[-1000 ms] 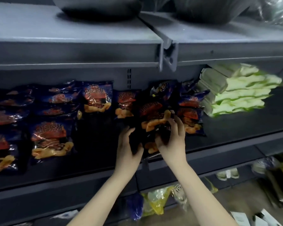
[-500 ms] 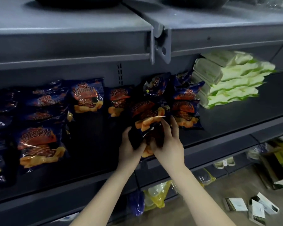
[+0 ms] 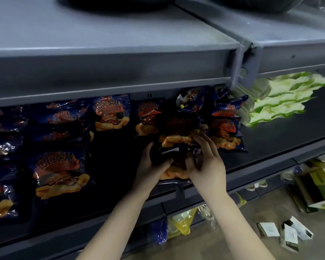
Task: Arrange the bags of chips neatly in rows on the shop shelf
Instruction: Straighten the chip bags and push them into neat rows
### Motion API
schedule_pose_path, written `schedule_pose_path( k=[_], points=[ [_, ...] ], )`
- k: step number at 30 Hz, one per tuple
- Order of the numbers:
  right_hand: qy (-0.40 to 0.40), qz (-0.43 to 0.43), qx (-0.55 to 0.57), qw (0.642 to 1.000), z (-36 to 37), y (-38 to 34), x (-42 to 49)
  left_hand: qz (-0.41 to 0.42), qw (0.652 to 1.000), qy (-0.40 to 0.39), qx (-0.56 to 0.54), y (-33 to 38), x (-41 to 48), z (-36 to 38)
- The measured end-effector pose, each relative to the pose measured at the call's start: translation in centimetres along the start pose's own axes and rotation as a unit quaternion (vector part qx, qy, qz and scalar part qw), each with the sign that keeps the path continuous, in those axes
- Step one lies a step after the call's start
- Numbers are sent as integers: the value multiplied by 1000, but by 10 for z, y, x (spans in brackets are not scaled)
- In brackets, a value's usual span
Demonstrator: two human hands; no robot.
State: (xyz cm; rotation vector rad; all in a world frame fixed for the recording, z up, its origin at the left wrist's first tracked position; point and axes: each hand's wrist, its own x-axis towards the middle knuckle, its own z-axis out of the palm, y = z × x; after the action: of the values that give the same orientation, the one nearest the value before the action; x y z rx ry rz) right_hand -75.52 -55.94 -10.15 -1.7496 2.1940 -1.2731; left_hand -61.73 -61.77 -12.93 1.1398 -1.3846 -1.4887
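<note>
Operator: My feed is filled by the grey metal shop shelf (image 3: 289, 132), its dark middle board running under a pale upper board (image 3: 101, 44). The light is dim, so I read the prints only roughly.

Desk: Where are the chips?

Operator: All on that middle board. I have a bundle of dark blue foil chip bags with orange print (image 3: 176, 134) at the front edge, mid-view. My left hand (image 3: 150, 166) curls round its left side and my right hand (image 3: 208, 162) pinches it from the right, fingers over the top. Both are closed on the bundle; neither is free.

Desk: How much is done?

Operator: About half, I judge. Behind the bundle a back-row bag (image 3: 111, 113) and its neighbours stand roughly side by side. A pair of bags on the right (image 3: 225, 132) lies one above the other, close to a row. The left is looser: a front bag (image 3: 60, 175) sits alone, others overlap and tilt towards the edge of view, and a dark gap lies between it and my hands.

Desk: What's left?

Operator: Set this bundle down in line, probably into that gap, then square up the left side. The stack of pale green-and-white packets (image 3: 278, 102) just right of the chips isn't mine to move, I'd say. Small white boxes (image 3: 287, 233) lie on the floor below.
</note>
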Motion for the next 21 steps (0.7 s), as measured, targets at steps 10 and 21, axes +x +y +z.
schedule_pose_path(
  k=[10,21],
  points=[
    [12,-37,29,999,33,-26,-14,-33,998,-35,-47,-10,-9,-37],
    [-258,-53,-85,961,43,-7,25,-123,986,-102,52,22,15,-30]
  ],
)
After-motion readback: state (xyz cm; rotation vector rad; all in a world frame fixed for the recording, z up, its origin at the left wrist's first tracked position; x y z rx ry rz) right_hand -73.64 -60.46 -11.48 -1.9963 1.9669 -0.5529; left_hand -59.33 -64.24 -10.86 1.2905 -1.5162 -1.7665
